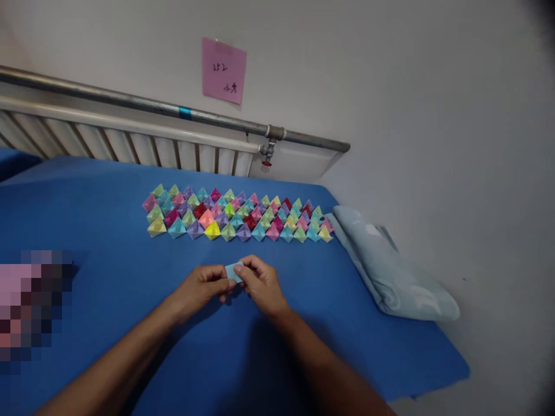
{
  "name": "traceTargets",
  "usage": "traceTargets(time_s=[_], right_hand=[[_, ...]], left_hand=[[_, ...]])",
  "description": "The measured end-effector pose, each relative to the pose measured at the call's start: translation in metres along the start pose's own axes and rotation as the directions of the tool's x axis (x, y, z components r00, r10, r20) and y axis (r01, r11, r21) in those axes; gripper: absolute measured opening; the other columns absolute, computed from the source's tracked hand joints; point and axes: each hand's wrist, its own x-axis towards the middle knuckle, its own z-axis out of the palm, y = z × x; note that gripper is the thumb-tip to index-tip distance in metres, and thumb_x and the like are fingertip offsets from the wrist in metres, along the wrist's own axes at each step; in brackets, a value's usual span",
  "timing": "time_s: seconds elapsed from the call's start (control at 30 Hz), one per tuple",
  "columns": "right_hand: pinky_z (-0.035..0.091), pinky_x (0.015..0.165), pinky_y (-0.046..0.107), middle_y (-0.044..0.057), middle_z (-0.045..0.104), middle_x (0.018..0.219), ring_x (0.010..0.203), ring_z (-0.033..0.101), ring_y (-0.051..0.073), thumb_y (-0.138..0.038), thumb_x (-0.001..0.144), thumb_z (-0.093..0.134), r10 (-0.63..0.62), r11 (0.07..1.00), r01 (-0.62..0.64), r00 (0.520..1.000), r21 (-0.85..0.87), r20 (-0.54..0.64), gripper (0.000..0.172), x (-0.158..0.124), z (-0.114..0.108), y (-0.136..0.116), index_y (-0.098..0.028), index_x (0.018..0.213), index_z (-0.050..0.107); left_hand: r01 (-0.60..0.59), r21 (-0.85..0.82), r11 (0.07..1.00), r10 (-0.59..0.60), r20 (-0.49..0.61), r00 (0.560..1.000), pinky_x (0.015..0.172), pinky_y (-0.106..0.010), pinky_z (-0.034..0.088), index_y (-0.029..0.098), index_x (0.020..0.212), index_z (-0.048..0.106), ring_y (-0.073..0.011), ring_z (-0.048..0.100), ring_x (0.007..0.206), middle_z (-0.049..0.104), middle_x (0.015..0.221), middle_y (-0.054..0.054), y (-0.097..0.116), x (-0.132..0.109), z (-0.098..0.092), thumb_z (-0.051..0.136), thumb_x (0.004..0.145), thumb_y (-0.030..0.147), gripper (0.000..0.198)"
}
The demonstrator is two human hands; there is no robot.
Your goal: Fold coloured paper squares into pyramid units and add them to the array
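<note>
A small piece of light blue paper [233, 273], apparently folded, is held between my two hands above the blue surface. My left hand [208, 283] pinches its left side between thumb and fingers. On the right side, my right hand [261, 283] grips it, the thumb lying across its front. My fingertips hide part of the paper's edges. Beyond my hands, folded paper boats [212, 231] in yellow, green, blue, purple, pink and red stand in several close rows.
The blue-covered surface [108, 231] reaches back to a white radiator [165, 155] under a metal pipe [130, 99] with a valve [267, 153]. A folded pale blue blanket [381, 266] lies at the right by the wall. A pink note [224, 70] hangs above. Something pixelated [26, 300] is at the left.
</note>
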Motion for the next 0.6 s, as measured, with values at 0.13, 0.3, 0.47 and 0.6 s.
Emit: traceTargets(time_s=[0.13, 0.3, 0.47, 0.6], right_hand=[[0.035, 0.051, 0.021, -0.006, 0.05, 0.057, 0.052, 0.044, 0.008, -0.04, 0.076, 0.063, -0.016, 1.0, 0.016, 1.0, -0.007, -0.018, 0.022, 0.0, 0.0, 0.002, -0.02, 0.068, 0.057], [0.036, 0.05, 0.02, -0.006, 0.049, 0.056, 0.052, 0.045, 0.009, -0.043, 0.078, 0.064, -0.001, 1.0, 0.002, 0.999, 0.016, -0.043, 0.025, 0.004, -0.005, 0.01, -0.021, 0.069, 0.057], [0.043, 0.055, 0.023, -0.002, 0.058, 0.07, 0.058, 0.051, 0.011, -0.051, 0.079, 0.065, -0.01, 0.995, 0.029, 0.98, 0.095, -0.198, 0.031, 0.011, -0.009, 0.003, -0.021, 0.082, 0.062], [0.053, 0.066, 0.031, 0.008, 0.065, 0.097, 0.081, 0.063, 0.019, -0.064, 0.091, 0.042, -0.117, 0.931, 0.18, 0.971, 0.317, -0.208, 0.046, -0.005, 0.008, -0.021, -0.023, 0.098, 0.063]], left_hand=[[-0.021, 0.066, 0.998, 0.02, 0.016, 1.0, 0.063, -0.029, 0.036, 0.019, 0.056, 0.056, -0.0136, 0.048, 0.06, 0.056, 0.057, 0.001, -0.002, 0.001, 0.0, 0.07, 0.07, 0.046, 0.033], [-0.025, 0.016, 1.0, 0.025, -0.004, 1.0, 0.068, -0.03, 0.04, 0.019, 0.066, 0.061, -0.0156, 0.054, 0.066, 0.061, 0.064, -0.001, -0.003, 0.002, 0.007, 0.069, 0.072, 0.05, 0.033], [-0.019, -0.02, 1.0, 0.016, -0.111, 0.994, 0.062, -0.028, 0.039, 0.019, 0.058, 0.056, -0.0147, 0.052, 0.059, 0.057, 0.056, 0.0, -0.006, 0.007, 0.007, 0.072, 0.066, 0.053, 0.038], [-0.012, -0.035, 0.999, 0.007, -0.141, 0.99, 0.056, -0.027, 0.036, 0.02, 0.054, 0.054, -0.0148, 0.05, 0.054, 0.056, 0.051, 0.001, -0.012, 0.015, 0.0, 0.074, 0.062, 0.053, 0.039]])
